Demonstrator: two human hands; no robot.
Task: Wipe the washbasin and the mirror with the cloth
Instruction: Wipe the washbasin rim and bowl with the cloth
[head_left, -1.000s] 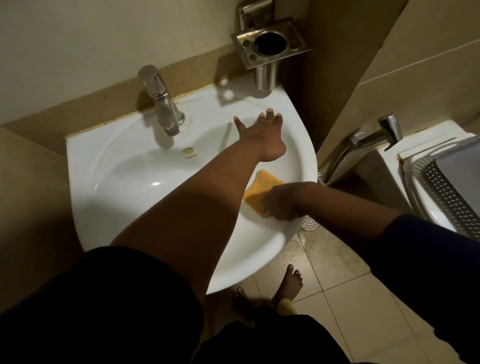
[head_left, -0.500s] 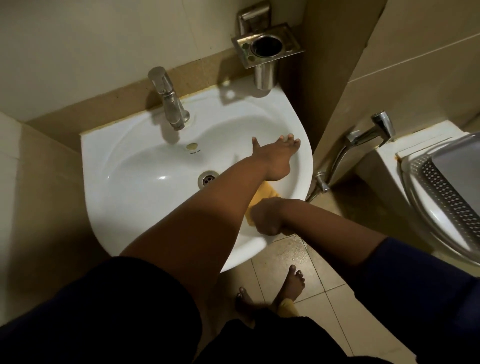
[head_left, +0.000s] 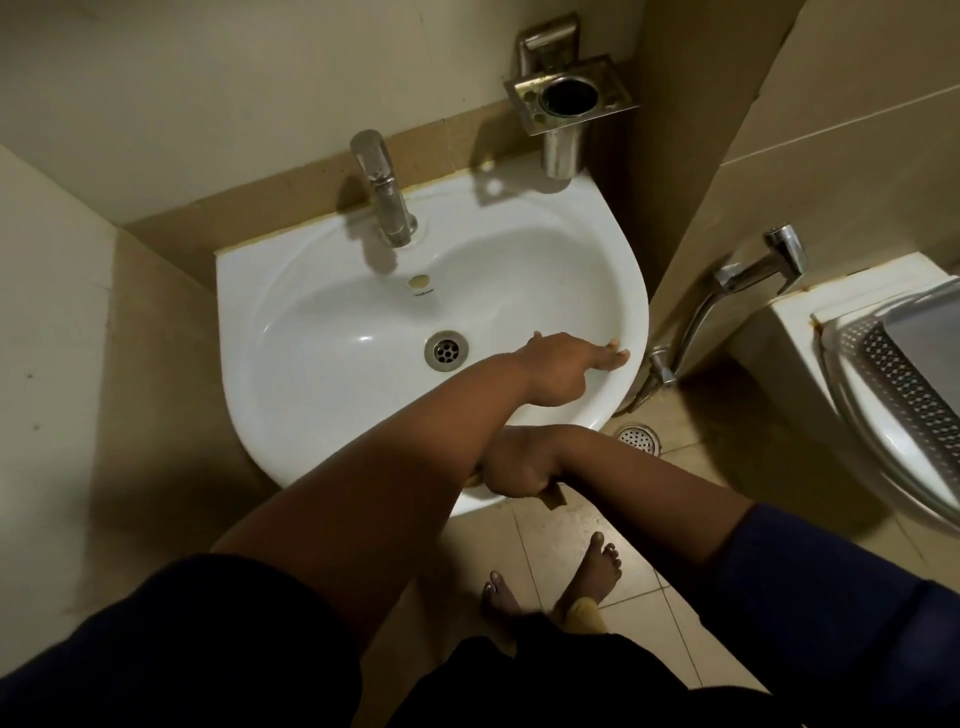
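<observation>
Two hands are at the white washbasin (head_left: 322, 332), arms crossed: the left hand (head_left: 566, 364) reaches over with straight, relaxed fingers (head_left: 615, 356) lying on the inner right wall just under the rim, holding nothing. The right hand (head_left: 514, 462) is curled into a fist at the front rim, gripping the yellow cloth (head_left: 553, 497), of which only a small corner pokes out below the knuckles. The drain (head_left: 445, 351) sits just left of the left hand's fingertips, tap (head_left: 382, 189) well beyond them.
</observation>
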